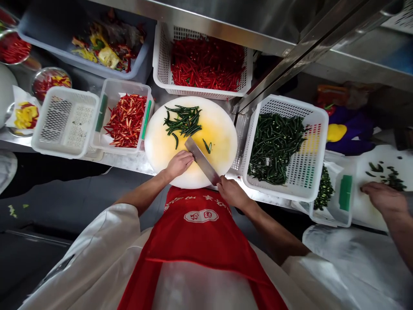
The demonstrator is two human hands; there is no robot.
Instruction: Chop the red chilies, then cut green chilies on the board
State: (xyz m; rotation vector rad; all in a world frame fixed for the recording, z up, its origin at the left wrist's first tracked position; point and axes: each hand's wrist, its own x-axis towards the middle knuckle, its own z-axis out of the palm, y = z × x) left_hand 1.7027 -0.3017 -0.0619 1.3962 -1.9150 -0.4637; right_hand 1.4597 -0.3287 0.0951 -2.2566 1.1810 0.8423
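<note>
My right hand (231, 190) is wrapped round the handle of a cleaver (202, 161), its blade slanting up and left over a round white cutting board (158, 150). Beside the blade, my left hand (180, 164) rests on the board with its fingers curled together; whatever they press on is hidden. Beyond the hands lies a pile of whole green chillies (184, 119). A few cut green chilli pieces (207, 146) lie just right of the blade, apart from the pile.
A white basket of green chillies (274, 146) stands right of the board, a basket of red chillies (206, 64) behind. To the left are a tub of cut red chillies (127, 118) and a white basket (66, 122). A co-worker's hand (383, 198) is over another board (380, 159).
</note>
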